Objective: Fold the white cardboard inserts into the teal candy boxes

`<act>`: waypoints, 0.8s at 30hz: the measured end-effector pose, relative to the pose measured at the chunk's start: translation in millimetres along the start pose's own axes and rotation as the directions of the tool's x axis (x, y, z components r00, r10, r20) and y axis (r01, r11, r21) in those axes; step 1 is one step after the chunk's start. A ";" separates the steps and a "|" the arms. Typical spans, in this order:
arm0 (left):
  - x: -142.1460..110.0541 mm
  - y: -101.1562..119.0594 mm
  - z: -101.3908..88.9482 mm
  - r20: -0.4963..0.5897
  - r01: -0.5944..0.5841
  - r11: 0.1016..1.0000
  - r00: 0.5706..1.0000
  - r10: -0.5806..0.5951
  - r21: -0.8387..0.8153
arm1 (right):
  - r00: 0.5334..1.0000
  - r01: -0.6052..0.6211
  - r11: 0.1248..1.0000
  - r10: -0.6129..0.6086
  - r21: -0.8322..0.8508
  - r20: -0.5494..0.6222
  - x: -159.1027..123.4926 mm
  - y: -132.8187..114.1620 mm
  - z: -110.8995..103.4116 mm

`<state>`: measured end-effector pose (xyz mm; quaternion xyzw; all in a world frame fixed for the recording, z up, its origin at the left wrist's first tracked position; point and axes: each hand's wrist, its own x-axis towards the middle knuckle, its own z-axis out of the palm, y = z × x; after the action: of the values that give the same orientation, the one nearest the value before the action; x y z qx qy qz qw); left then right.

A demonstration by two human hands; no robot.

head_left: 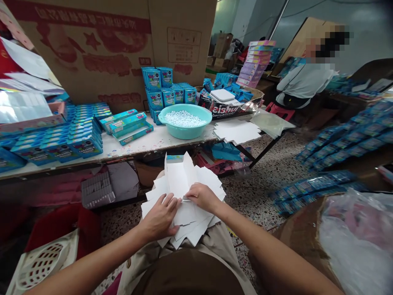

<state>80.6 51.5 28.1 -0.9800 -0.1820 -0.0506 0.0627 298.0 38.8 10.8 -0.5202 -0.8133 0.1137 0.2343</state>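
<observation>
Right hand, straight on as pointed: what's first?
The right hand would likely meet the white card blanks it already touches, then the left hand; depth is unclear.

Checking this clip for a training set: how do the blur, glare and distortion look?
In the head view, wide-angle distortion bows the table edge, the blue packs at right smear with blur, the white paper sheets stay fairly sharp, and glare whitens the clear plastic sheet at left.
</observation>
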 end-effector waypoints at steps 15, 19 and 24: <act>7.1 -10.2 4.2 -0.198 -0.049 0.988 0.977 0.077 0.144 | 0.966 0.252 0.952 -0.239 -0.171 0.094 -39.0 -13.2 -8.2; 14.9 -11.4 1.1 -0.174 -0.066 0.995 0.982 0.077 0.068 | 0.973 0.207 0.970 -0.217 -0.131 -0.074 -36.2 -7.8 11.3; 28.8 -22.2 -7.2 -0.080 -0.036 0.989 0.997 0.025 -0.142 | 0.987 0.139 0.990 -0.141 -0.025 -0.073 -27.8 -5.8 4.2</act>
<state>98.7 81.1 41.1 -0.9819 -0.1603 -0.1006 -0.0002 300.9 11.5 2.3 -0.4681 -0.8396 0.0692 0.2669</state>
